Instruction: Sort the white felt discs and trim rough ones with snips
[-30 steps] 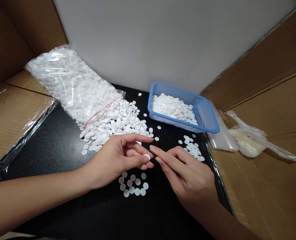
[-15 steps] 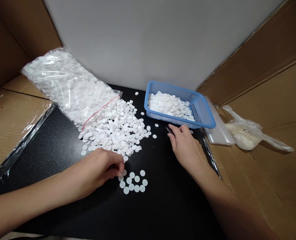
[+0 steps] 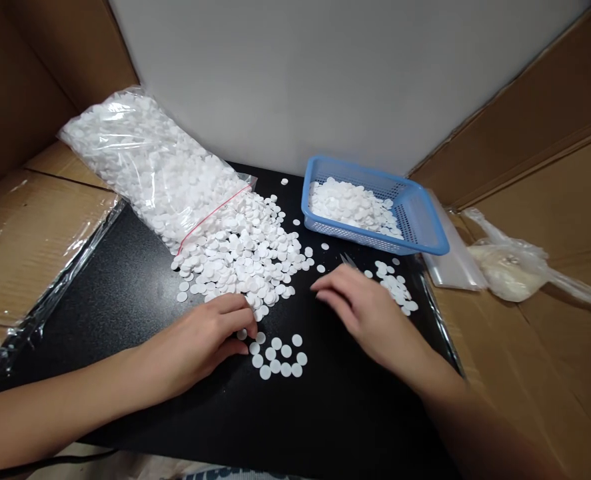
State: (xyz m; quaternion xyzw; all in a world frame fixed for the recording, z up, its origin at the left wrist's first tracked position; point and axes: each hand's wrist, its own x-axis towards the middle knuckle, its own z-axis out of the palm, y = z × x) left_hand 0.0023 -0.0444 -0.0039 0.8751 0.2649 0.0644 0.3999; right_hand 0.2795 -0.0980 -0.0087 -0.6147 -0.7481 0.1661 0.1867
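My left hand (image 3: 218, 337) is low over the black tabletop, thumb and fingertips parted around a white disc (image 3: 242, 335) and close to another one. Just right of it lies a loose group of flat round white discs (image 3: 275, 366). My right hand (image 3: 368, 310) hovers to the right of this group, fingers pointing left with a small gap to the thumb; nothing shows in them. Beyond its knuckles lies a pointed metallic tool (image 3: 347, 260), partly hidden by the hand. A large heap of white discs (image 3: 255, 250) spreads out behind my left hand.
A clear plastic bag (image 3: 145, 160) full of discs leans at back left, its mouth at the heap. The blue basket (image 3: 375, 230) holds more discs. Several discs (image 3: 398, 290) lie right of my right hand. Clear bags (image 3: 510, 270) rest on cardboard at right.
My right hand has moved left and nearer me, away from the pointed tool now lying on the table. My left thumb and fingers have parted. The whole view has shifted slightly.
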